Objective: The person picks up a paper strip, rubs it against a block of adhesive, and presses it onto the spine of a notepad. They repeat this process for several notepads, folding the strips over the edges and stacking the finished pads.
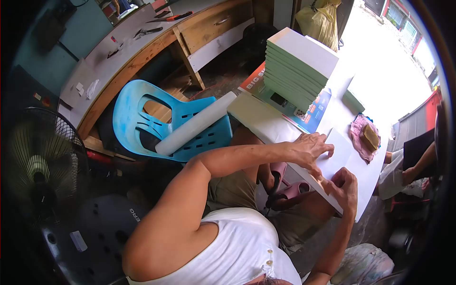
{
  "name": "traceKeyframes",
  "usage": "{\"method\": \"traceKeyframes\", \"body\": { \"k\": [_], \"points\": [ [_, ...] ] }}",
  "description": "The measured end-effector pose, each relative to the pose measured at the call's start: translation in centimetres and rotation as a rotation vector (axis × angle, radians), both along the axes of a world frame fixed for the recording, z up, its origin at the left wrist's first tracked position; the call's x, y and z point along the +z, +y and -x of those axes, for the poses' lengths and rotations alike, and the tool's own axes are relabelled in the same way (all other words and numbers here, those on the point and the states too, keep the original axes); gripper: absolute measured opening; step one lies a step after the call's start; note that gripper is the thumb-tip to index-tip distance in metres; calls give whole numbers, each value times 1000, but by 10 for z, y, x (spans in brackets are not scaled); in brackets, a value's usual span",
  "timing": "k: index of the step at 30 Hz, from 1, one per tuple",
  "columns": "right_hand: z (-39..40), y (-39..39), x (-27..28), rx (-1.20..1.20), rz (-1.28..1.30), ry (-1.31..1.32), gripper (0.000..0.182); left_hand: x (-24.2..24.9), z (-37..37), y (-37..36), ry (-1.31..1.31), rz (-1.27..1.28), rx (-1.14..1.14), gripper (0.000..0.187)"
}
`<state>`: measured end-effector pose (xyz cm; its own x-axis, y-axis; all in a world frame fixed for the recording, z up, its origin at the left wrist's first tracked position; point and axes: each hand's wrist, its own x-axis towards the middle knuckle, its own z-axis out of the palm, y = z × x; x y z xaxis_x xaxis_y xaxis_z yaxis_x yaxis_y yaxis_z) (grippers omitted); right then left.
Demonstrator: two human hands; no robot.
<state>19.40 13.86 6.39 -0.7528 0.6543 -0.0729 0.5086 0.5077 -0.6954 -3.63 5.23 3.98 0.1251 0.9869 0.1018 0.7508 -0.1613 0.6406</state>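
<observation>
Left arm (247, 156) is bent at the elbow and reaching way across, left hand (308, 151) palm down, thumb spread from loosely curled fingers. Right arm (339, 242) comes up steeply, right hand (344, 188) just beside it, knuckles bent, fingertips kinda hidden.

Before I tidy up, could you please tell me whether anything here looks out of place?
The white roll lies across the blue chair, which seems an odd use of a seat; no spill is visible.

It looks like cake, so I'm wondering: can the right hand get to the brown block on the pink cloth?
Probably yes: the brown block lies on the pink cloth, near the right hand, with only flat white surface seemingly between.
</observation>
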Motion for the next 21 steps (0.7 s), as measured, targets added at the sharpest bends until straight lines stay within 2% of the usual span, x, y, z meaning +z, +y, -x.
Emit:
{"method": "traceKeyframes", "body": {
  "k": [3,7,12,21],
  "points": [
    [3,0,-2,5,-89,-12,38,8,-4,-3,19,29,14,75],
    [0,2,-2,42,-1,5,34,-8,2,8,27,34,-9,80],
    [2,5,2,99,34,-1,26,-13,15,12,68,-1,-92,73],
    [-13,10,-2,83,22,-9,26,-9,24,12,-7,70,-170,87]
  ]
}}
